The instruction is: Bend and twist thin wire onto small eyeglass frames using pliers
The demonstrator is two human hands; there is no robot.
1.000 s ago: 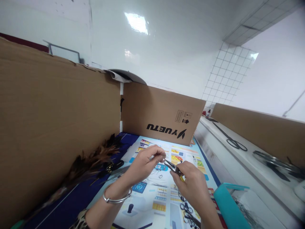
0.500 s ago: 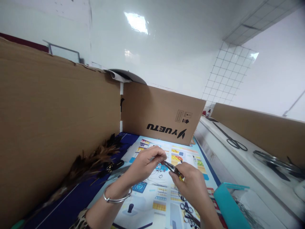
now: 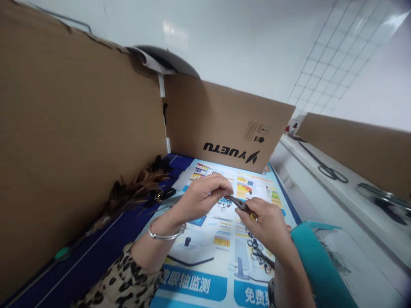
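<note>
Long-nose pliers [image 3: 239, 203] with yellow on the handles are gripped in my right hand [image 3: 268, 220], jaws pointing left. Their tip meets the fingertips of my left hand [image 3: 208, 192], which is closed in a pinch; whatever it pinches is too small to make out. Below the hands, a cluster of small thin wire-like pieces [image 3: 224, 204] lies on the printed sheet [image 3: 199, 235]. Several dark ring-shaped pieces [image 3: 257, 252] lie on the sheet beneath my right forearm.
A brown feather duster [image 3: 138, 188] lies at the left by a cardboard wall [image 3: 80, 128]. Another cardboard panel [image 3: 224, 119] stands at the back. At the right are a teal box [image 3: 321, 265] and a white ledge [image 3: 353, 192] carrying black-handled scissors [image 3: 332, 173].
The view has tilted down, showing more of the printed sheet's near part. Both hands stay together at the pliers' tip, in much the same pose.
</note>
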